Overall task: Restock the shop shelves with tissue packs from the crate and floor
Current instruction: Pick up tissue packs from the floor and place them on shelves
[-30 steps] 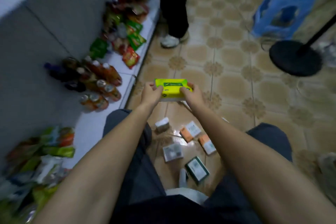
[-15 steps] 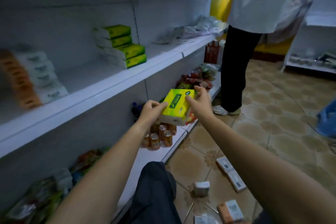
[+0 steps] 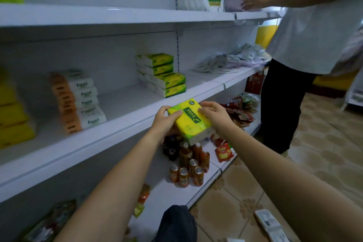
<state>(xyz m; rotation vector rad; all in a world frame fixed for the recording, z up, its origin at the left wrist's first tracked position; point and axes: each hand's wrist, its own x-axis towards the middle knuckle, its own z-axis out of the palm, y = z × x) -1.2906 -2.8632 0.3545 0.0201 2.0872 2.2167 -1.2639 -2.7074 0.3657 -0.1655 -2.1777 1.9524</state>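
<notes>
Now, yellow tissue pack [image 3: 190, 122] gripped by left hand [image 3: 164, 123] and right hand [image 3: 214, 116] (label up), long axis toward shelf [image 3: 117, 104].

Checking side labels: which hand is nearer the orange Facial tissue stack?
Left. The left hand grips the yellow pack on the side toward the orange stack; the right hand grips the opposite side, farther away.

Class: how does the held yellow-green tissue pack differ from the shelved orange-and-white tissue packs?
The yellow-green plastic-wrapped tissue pack is single, tilted; the orange-and-white tissue packs lie stacked flat. The left hand and right hand hold the former; the latter sit untouched. Both: rectangular.
</notes>
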